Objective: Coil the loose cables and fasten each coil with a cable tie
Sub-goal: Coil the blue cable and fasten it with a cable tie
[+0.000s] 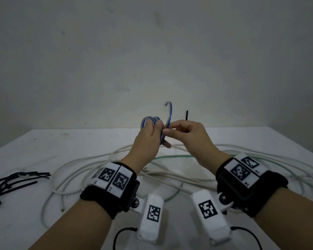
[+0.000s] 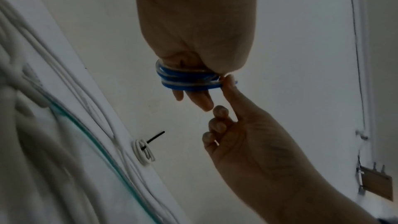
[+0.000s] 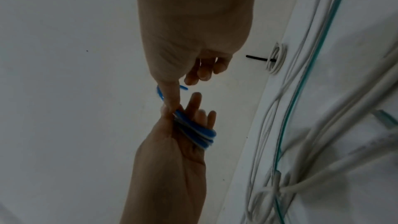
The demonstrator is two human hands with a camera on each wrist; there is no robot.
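Observation:
A blue cable [image 1: 152,120] is wound in several loops round the fingers of my left hand [image 1: 156,129], which holds it above the table's far edge. Its free end [image 1: 169,112] arcs upward. My right hand [image 1: 170,129] pinches that end right beside the coil. In the left wrist view the blue coil [image 2: 185,79] rings the left fingers and the right index fingertip [image 2: 229,81] touches it. From the right wrist the coil [image 3: 197,134] lies across the left palm. Loose white cables [image 1: 90,166] and a green cable [image 1: 172,156] sprawl on the table.
Several black cable ties [image 1: 16,181] lie at the table's left edge. A small white coil [image 2: 144,151] bound with a black tie [image 1: 186,115] sits at the far edge near the wall. The white table [image 1: 79,139] ends at a bare wall.

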